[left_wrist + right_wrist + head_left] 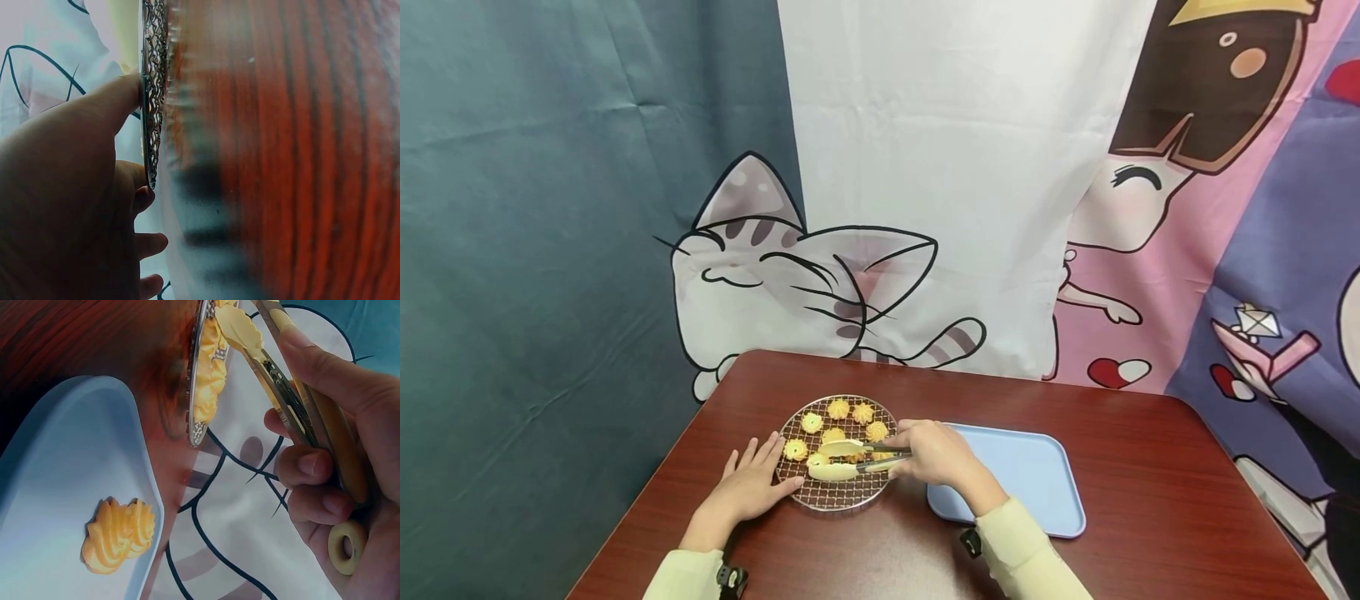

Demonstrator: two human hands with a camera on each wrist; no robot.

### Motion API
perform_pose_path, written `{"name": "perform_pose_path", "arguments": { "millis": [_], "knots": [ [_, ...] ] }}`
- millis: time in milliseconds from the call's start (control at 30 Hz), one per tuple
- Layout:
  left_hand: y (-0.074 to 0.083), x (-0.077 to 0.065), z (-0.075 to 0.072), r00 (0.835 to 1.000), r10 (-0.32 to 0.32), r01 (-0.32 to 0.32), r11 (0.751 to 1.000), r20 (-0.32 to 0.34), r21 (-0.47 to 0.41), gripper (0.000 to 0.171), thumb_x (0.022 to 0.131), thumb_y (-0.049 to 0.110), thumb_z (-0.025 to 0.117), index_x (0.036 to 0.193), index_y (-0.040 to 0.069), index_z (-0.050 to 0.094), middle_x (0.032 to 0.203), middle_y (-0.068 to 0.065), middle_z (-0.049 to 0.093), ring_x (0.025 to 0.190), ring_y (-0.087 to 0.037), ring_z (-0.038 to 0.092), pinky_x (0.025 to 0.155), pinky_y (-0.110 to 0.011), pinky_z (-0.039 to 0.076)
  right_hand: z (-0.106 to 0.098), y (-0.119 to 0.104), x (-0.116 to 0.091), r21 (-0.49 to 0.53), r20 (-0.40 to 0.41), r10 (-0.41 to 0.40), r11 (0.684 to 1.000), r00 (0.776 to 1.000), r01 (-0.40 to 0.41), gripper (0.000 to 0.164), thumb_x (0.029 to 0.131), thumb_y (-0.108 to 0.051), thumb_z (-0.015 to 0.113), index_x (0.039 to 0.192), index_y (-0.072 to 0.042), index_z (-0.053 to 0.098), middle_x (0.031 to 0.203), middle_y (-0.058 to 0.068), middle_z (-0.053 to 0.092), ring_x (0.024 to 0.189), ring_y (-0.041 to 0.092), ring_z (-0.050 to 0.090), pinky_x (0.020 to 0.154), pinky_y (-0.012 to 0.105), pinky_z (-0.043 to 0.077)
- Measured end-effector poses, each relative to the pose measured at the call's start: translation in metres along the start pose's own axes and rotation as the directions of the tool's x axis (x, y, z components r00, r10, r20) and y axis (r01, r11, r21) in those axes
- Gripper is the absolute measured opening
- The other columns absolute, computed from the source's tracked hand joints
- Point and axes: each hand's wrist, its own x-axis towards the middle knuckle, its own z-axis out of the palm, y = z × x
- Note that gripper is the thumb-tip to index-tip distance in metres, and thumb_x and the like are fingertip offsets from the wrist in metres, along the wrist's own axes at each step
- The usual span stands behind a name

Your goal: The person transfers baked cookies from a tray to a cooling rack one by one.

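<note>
A round wire rack (pixel 831 497) holds several golden piped cookies (pixel 838 408). My left hand (pixel 748 486), fingers spread, rests against the rack's left rim; in the left wrist view, its thumb and a fingertip touch the edge. My right hand (pixel 942 452) grips a pair of tongs (pixel 337 440) with pale scalloped tips. Those tips, parted, reach over the cookies near the rack's middle. Right of the rack lies a light blue tray (pixel 1026 475). Piped cookie (pixel 119 536) sits on the tray in the right wrist view, hidden in the head view.
The rack and tray stand on a reddish-brown wooden table (pixel 1150 500). Behind it hangs a cloth backdrop (pixel 962 167) printed with cartoon figures. The tray's near left edge lies beneath my right wrist.
</note>
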Motion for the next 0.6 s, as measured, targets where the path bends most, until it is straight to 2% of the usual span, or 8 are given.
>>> {"name": "perform_pose_path", "arguments": {
  "millis": [233,467,600],
  "knots": [
    [-0.0001,0.0009,0.0002,1.0,0.001,-0.001,1.0,0.004,-0.005,0.093,0.095,0.064,0.057,0.159,0.002,0.03,0.166,-0.019,0.024,0.15,-0.052,0.016,0.117,-0.072,0.007,0.002,-0.0005,0.0003,0.015,0.01,0.028,0.999,1.0,-0.028,0.048,0.076,-0.041,0.087,0.12,-0.024,0.078,0.095,-0.013,0.063,0.071,0.002,0.054,0.062,0.027,0.049],
    [0.0006,0.0003,0.0002,1.0,0.007,-0.007,1.0,-0.001,-0.005,0.094,0.094,0.064,0.057,0.159,0.002,0.03,0.166,-0.019,0.024,0.15,-0.052,0.017,0.117,-0.072,0.008,0.0002,-0.0018,0.0002,0.01,0.015,0.03,0.999,0.999,-0.03,0.052,0.076,-0.041,0.087,0.123,-0.022,0.076,0.095,-0.007,0.065,0.068,0.002,0.051,0.06,0.025,0.047],
    [0.0004,0.0004,0.0006,1.0,0.005,-0.005,1.0,-0.003,-0.007,0.094,0.094,0.065,0.057,0.159,0.002,0.03,0.166,-0.018,0.024,0.15,-0.052,0.017,0.117,-0.072,0.008,-0.0026,-0.0019,-0.0018,0.019,0.005,0.028,0.999,1.0,-0.028,0.052,0.076,-0.041,0.088,0.122,-0.022,0.076,0.092,-0.008,0.064,0.065,0.001,0.049,0.059,0.024,0.046]
  ]
}}
